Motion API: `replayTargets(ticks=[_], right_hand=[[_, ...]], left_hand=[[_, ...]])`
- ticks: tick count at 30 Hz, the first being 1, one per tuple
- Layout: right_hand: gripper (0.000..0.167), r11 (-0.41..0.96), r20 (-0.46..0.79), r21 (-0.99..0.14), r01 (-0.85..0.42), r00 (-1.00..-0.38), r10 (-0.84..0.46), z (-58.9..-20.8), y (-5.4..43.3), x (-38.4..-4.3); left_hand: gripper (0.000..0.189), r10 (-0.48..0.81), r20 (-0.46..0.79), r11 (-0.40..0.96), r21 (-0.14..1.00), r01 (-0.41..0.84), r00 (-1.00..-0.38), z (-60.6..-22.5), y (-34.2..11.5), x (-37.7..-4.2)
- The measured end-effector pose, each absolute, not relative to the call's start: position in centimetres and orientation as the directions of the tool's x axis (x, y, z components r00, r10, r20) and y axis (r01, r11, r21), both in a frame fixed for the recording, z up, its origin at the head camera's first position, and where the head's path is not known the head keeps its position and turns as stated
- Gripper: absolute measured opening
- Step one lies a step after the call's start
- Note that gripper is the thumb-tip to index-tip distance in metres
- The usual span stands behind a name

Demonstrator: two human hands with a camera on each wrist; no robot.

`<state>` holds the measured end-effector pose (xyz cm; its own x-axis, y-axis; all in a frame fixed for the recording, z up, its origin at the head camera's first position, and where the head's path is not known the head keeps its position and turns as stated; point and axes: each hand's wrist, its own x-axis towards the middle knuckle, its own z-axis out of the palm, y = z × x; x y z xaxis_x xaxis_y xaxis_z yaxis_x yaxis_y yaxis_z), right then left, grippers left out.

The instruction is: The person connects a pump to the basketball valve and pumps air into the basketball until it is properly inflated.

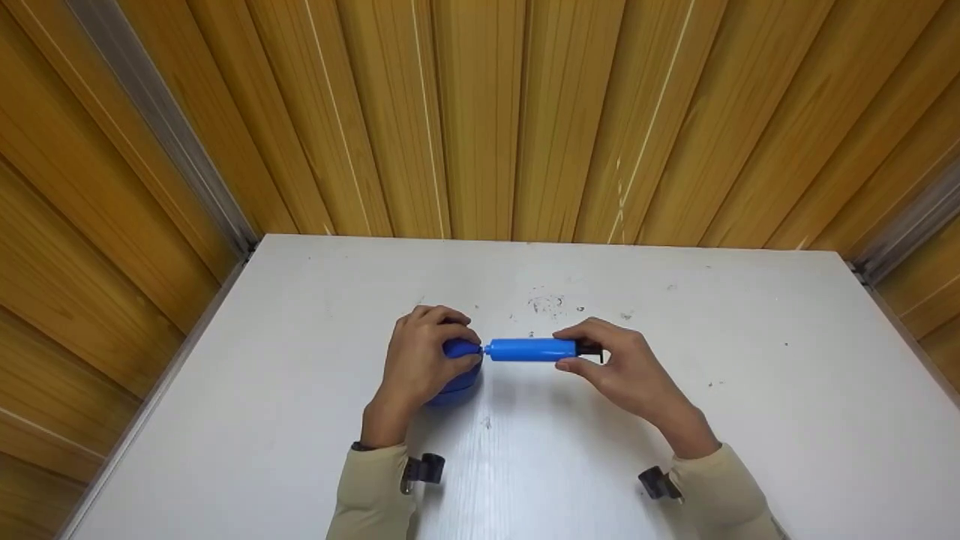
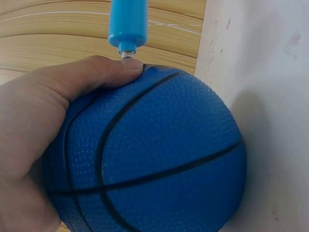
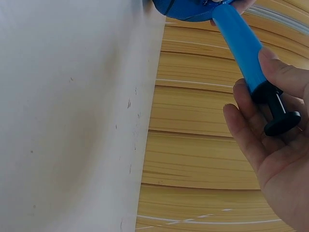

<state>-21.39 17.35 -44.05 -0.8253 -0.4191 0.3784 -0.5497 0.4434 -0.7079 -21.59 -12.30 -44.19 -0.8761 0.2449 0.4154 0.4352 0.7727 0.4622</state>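
A small blue basketball (image 2: 169,140) with black seams sits on the white table. My left hand (image 1: 426,352) grips it from above and the side, thumb near the spot where the pump meets it. A blue hand pump (image 1: 532,349) lies level in the air, its narrow metal tip at the ball's right side. My right hand (image 1: 619,367) pinches the rear of the pump's barrel between thumb and fingers. In the right wrist view the black plunger handle (image 3: 282,123) sticks out a short way behind the barrel, close to the palm. How deep the tip goes is hidden.
The white table (image 1: 225,435) carries dark scuff marks (image 1: 546,304) beyond the hands. Wood-patterned panels (image 1: 480,120) rise behind its far edge and at the sides. A small black device (image 1: 427,468) is strapped at the left wrist, another black device (image 1: 656,484) at the right.
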Motion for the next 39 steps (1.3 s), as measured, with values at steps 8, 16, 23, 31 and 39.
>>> replayTargets(ticks=[8,16,23,31,39], right_hand=[[0.031,0.455,0.383,-0.694,-0.558,-0.821,-0.423,-44.0,17.41,-21.4],[0.032,0.46,0.381,-0.693,-0.555,-0.824,-0.419,-43.86,17.53,-21.41],[0.032,0.461,0.383,-0.691,-0.557,-0.822,-0.42,-43.8,17.62,-21.39],[0.031,0.453,0.39,-0.69,-0.564,-0.818,-0.423,-43.83,17.73,-21.41],[0.031,0.46,0.387,-0.689,-0.56,-0.821,-0.419,-43.66,17.83,-21.49]], left_hand=[[0.019,0.252,0.413,0.762,0.473,0.443,-0.875,-44.2,-12.38,-21.63],[0.019,0.251,0.395,0.763,0.481,0.432,-0.884,-44.05,-12.42,-21.72],[0.019,0.254,0.412,0.752,0.484,0.447,-0.875,-44.21,-12.54,-21.76],[0.019,0.251,0.405,0.75,0.493,0.441,-0.879,-44.16,-12.59,-21.71],[0.019,0.243,0.399,0.751,0.499,0.432,-0.884,-43.96,-12.59,-21.68]])
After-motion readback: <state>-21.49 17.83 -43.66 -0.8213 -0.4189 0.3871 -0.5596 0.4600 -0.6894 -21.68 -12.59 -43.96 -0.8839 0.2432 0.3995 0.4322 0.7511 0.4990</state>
